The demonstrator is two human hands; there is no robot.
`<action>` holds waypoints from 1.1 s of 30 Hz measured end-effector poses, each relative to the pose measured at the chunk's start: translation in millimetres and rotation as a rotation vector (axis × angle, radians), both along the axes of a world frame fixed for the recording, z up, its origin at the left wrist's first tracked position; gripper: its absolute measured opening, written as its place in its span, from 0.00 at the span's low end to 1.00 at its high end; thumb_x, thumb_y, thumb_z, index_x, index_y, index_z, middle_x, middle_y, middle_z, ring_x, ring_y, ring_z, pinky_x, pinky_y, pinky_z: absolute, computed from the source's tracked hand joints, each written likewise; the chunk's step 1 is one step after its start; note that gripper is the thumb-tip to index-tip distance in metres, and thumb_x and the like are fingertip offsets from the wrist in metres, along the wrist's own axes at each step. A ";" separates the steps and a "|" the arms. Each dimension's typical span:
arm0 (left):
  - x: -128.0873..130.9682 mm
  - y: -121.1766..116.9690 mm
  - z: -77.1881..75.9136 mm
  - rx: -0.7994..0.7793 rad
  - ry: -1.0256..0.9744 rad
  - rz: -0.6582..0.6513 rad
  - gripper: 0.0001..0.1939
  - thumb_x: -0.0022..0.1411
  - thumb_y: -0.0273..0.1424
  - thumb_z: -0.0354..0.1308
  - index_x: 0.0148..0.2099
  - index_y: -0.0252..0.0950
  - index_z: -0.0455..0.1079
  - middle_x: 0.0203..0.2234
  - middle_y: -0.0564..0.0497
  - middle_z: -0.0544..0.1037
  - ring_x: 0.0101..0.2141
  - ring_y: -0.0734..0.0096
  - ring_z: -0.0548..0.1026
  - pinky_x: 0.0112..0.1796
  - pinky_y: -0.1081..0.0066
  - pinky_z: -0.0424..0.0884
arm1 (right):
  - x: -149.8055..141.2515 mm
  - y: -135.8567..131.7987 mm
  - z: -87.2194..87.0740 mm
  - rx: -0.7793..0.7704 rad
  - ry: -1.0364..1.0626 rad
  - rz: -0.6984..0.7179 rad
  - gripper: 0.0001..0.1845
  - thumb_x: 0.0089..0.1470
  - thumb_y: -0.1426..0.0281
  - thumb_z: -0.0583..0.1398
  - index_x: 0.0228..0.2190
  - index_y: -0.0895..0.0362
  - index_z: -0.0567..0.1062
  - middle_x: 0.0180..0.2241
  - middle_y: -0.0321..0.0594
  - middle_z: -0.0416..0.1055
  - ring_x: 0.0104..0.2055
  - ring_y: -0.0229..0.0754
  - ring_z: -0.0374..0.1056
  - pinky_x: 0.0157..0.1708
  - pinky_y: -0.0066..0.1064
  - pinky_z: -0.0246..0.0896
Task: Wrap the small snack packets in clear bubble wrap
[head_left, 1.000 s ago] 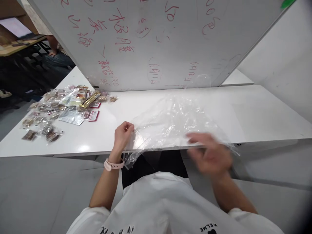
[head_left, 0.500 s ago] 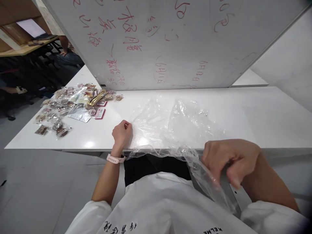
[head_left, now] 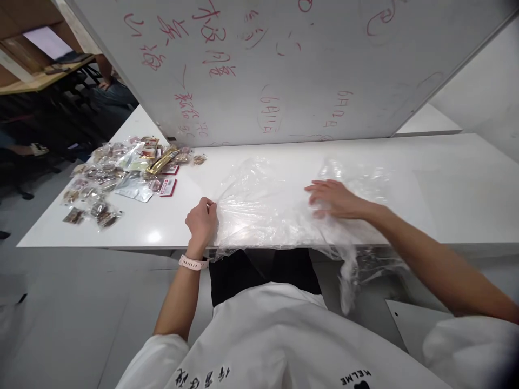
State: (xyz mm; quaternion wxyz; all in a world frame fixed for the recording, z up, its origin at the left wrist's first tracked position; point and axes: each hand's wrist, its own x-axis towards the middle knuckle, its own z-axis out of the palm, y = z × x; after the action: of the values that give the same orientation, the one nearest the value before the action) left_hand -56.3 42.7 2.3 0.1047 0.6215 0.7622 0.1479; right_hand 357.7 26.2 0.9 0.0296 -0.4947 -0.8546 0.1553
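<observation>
A large, thin sheet of clear plastic film lies wrinkled over the white table, and part of it hangs down past the front edge. At the film's left end, my left hand is closed on it, with creases fanning out from the fingers. My right hand rests on or just above the film's right part, fingers stretched out and apart, slightly blurred. Whether the film is a bag or a single sheet I cannot tell.
On the left of the white table lies a heap of small packaged snacks, with a silver pouch in front. A whiteboard with red writing stands along the back. Another person's arm shows at far left.
My right hand has let go of the film near the front edge and moved forward and left over the table. The film's right part has spread out rightward. My left hand stays put.
</observation>
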 end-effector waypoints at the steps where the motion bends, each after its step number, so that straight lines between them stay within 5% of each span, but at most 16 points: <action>1: 0.6 0.2 0.5 -0.003 0.002 0.004 0.08 0.68 0.35 0.48 0.41 0.42 0.68 0.27 0.51 0.77 0.33 0.57 0.75 0.32 0.67 0.57 | 27.2 -1.8 2.2 -0.020 -0.043 -0.046 0.22 0.54 0.47 0.60 0.40 0.49 0.78 0.65 0.38 0.60 0.71 0.58 0.46 0.66 0.58 0.42; 4: 2.5 0.8 1.9 -0.012 0.012 0.012 0.09 0.68 0.35 0.48 0.42 0.42 0.68 0.28 0.51 0.77 0.33 0.58 0.75 0.33 0.65 0.59 | 102.1 -8.6 10.5 -0.065 -0.139 -0.221 0.19 0.53 0.49 0.60 0.37 0.49 0.77 0.65 0.39 0.62 0.71 0.58 0.46 0.65 0.57 0.46; 7: 3.1 -1.2 2.9 -0.031 0.003 0.007 0.10 0.68 0.35 0.48 0.44 0.42 0.69 0.29 0.50 0.77 0.33 0.58 0.75 0.36 0.64 0.62 | 137.3 -16.0 21.4 0.009 -0.240 -0.433 0.19 0.53 0.53 0.59 0.40 0.50 0.78 0.62 0.46 0.64 0.69 0.63 0.50 0.63 0.61 0.48; 10: 5.2 -11.1 5.8 0.040 -0.002 -0.024 0.16 0.67 0.37 0.51 0.55 0.40 0.66 0.41 0.44 0.78 0.41 0.54 0.76 0.41 0.60 0.67 | 112.8 -20.4 35.1 0.293 -0.177 -0.500 0.23 0.60 0.56 0.50 0.43 0.54 0.79 0.58 0.52 0.68 0.66 0.64 0.54 0.61 0.66 0.49; 12: 9.0 -22.8 10.1 0.177 0.028 -0.095 0.24 0.66 0.39 0.54 0.61 0.37 0.63 0.52 0.38 0.74 0.51 0.49 0.72 0.48 0.54 0.67 | 70.6 -20.8 42.6 0.337 0.019 -0.372 0.25 0.63 0.55 0.47 0.46 0.52 0.78 0.57 0.48 0.70 0.63 0.59 0.59 0.60 0.64 0.54; 15: 15.1 -45.5 20.2 0.210 -0.016 -0.407 0.24 0.65 0.41 0.57 0.60 0.39 0.67 0.59 0.39 0.70 0.61 0.47 0.64 0.60 0.47 0.56 | 0.2 -19.1 50.8 0.045 0.273 -0.088 0.23 0.62 0.51 0.52 0.48 0.47 0.78 0.56 0.43 0.71 0.61 0.54 0.63 0.61 0.59 0.57; 19: 11.6 -75.5 37.3 -0.228 -0.324 -0.966 0.12 0.64 0.44 0.59 0.46 0.51 0.78 0.55 0.51 0.77 0.62 0.55 0.66 0.67 0.46 0.37 | -51.7 -14.8 67.1 -0.620 0.448 0.393 0.19 0.63 0.54 0.56 0.41 0.50 0.82 0.50 0.42 0.76 0.57 0.46 0.69 0.56 0.43 0.66; 22: 1.1 -87.4 47.3 -0.384 -0.542 -1.035 0.14 0.66 0.45 0.55 0.34 0.51 0.81 0.43 0.52 0.83 0.56 0.59 0.73 0.67 0.50 0.45 | -58.0 -9.8 74.8 -0.908 0.481 0.509 0.22 0.65 0.54 0.54 0.35 0.52 0.83 0.46 0.41 0.78 0.52 0.42 0.73 0.53 0.36 0.68; 24: -3.7 -85.6 48.3 -0.292 -0.607 -0.940 0.20 0.70 0.45 0.49 0.36 0.49 0.81 0.39 0.52 0.84 0.51 0.62 0.77 0.66 0.53 0.53 | -59.9 -6.8 66.9 -0.782 0.479 0.399 0.24 0.65 0.52 0.53 0.39 0.52 0.82 0.49 0.41 0.77 0.54 0.44 0.72 0.55 0.40 0.67; 26: -3.8 -74.4 42.1 -0.134 -0.521 -0.842 0.20 0.71 0.46 0.46 0.50 0.48 0.78 0.50 0.50 0.80 0.56 0.62 0.73 0.66 0.54 0.54 | -65.1 -4.4 46.2 -0.475 0.413 0.230 0.25 0.64 0.48 0.53 0.50 0.49 0.78 0.59 0.41 0.70 0.62 0.50 0.65 0.60 0.49 0.61; 28: 1.0 -55.1 28.9 -0.050 -0.307 -0.808 0.29 0.67 0.52 0.50 0.65 0.46 0.64 0.66 0.48 0.64 0.67 0.57 0.57 0.67 0.50 0.46 | -71.1 0.0 18.6 -0.202 0.285 0.127 0.32 0.60 0.45 0.55 0.60 0.44 0.68 0.68 0.39 0.55 0.70 0.56 0.50 0.66 0.57 0.48; 30: 9.4 -31.1 13.4 -0.091 -0.098 -0.829 0.42 0.62 0.57 0.53 0.72 0.45 0.52 0.72 0.47 0.47 0.71 0.50 0.41 0.67 0.45 0.38 | -72.8 11.2 -5.9 -0.085 0.165 0.117 0.36 0.59 0.43 0.54 0.65 0.39 0.59 0.71 0.32 0.43 0.73 0.56 0.39 0.69 0.58 0.37; 33: 25.3 4.2 -0.4 -0.173 0.045 -0.848 0.46 0.62 0.60 0.50 0.73 0.45 0.46 0.73 0.48 0.39 0.71 0.46 0.32 0.66 0.43 0.31 | -65.0 44.5 -18.9 -0.028 0.079 0.096 0.32 0.64 0.46 0.49 0.66 0.37 0.56 0.71 0.28 0.42 0.73 0.52 0.38 0.71 0.57 0.32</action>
State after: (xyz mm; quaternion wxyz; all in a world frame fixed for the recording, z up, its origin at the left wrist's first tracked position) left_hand -31.0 46.9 1.9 0.1913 0.8716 0.4511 0.0135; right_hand 292.7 70.7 -17.9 0.0488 -0.4470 -0.8733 0.1876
